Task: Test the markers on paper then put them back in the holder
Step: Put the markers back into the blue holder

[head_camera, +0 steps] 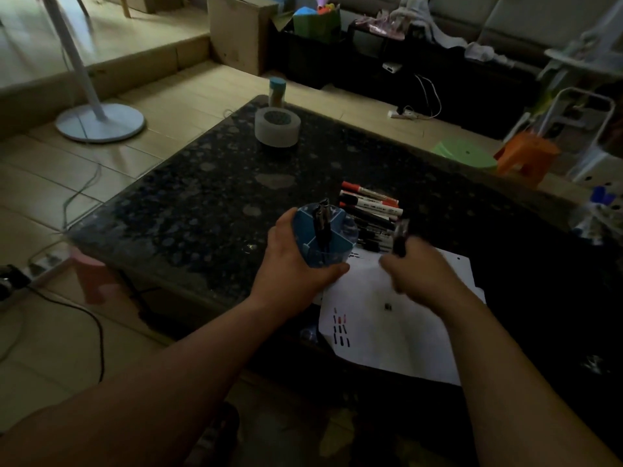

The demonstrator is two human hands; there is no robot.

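Our left hand (pixel 296 264) grips one blue holder (pixel 332 239), two dark markers (pixel 321 219) inside; our right hand (pixel 421 276) grasps one blurred marker (pixel 401 237) over one paper (pixel 397 328); loose markers (pixel 371 208) beyond overlap, uncountable.

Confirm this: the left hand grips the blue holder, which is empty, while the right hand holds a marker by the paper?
Not quite. The head view shows the blue holder is not empty: dark markers stand in it. Otherwise right: the left hand grips it and the right hand holds a marker by the paper.
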